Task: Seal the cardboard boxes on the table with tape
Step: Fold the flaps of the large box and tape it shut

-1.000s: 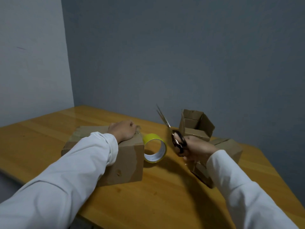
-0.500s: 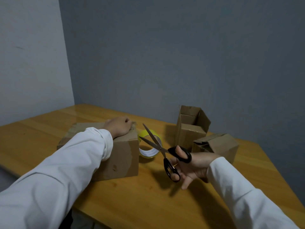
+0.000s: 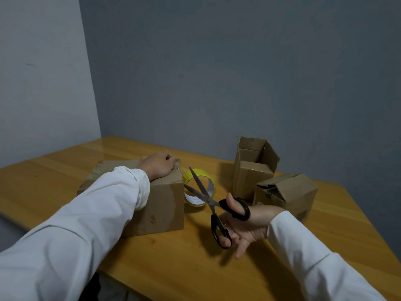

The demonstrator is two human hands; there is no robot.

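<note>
Right hand (image 3: 247, 224) grips the scissors (image 3: 213, 206), thumb and fingers through the black loops, blades spread apart. A second ago the scissors were up near the open box (image 3: 253, 168) with the blades together; half a second ago they had dropped low and opened, and now they point at the stretch between the closed box (image 3: 156, 205) and the yellow tape roll (image 3: 198, 187), tips right at the roll's top edge. Left hand (image 3: 159, 165) has stayed pressed on the far right corner of the closed box top, fingers curled down over the edge; can't tell if it pinches the tape end or just holds it flat. The roll stands on edge on the table (image 3: 195, 268), touching or just beside that box's right face. Read: strip is laid, cut is next, one box nearly sealed. The open box and the tipped box (image 3: 288, 194) beside it are unsealed, flaps loose. Risk: blades catch the roll instead of the strip.
</note>
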